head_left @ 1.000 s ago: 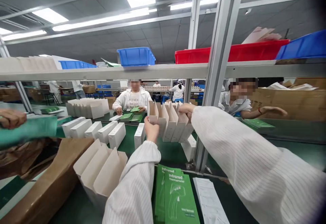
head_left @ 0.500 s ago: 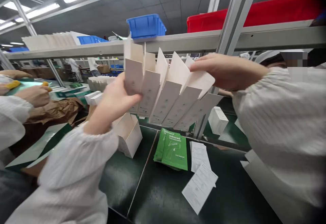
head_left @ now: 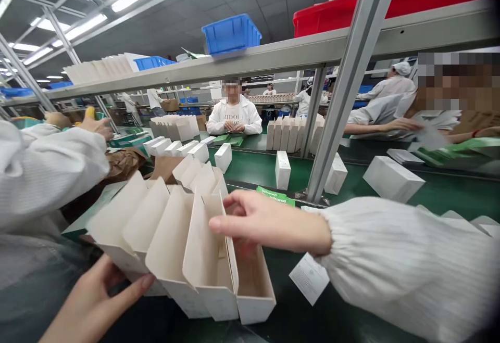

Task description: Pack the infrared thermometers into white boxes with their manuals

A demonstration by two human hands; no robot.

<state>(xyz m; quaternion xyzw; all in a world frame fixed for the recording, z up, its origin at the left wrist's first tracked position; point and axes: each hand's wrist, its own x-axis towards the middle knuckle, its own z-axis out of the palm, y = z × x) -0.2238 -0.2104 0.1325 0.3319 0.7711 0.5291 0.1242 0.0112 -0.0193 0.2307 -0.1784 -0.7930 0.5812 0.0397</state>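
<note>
A row of several open white boxes (head_left: 211, 286), flaps raised, is held low over the near left part of the bench. My left hand (head_left: 99, 293) grips the row at its left end, with the thumb along the front and the other fingers partly hidden. At the right end, my right hand (head_left: 265, 223) closes round the upper walls and flaps, its thumb on the near side. Behind the row are more open white boxes (head_left: 187, 171). Beyond my right wrist, green booklets (head_left: 275, 195) show partly, while a printed leaflet (head_left: 310, 280) lies below that wrist.
Closed white boxes (head_left: 283, 170) stand along the green belt (head_left: 253, 168). A metal post (head_left: 347, 83) rises at centre right under a shelf with a blue bin (head_left: 232, 36) and a red bin (head_left: 336, 15). Co-workers sit opposite and right; a white sleeve (head_left: 47, 171) is close left.
Both hands have brought the row of boxes down and left from shelf height to the bench. The view has shifted, bringing the belt and a co-worker opposite into sight.
</note>
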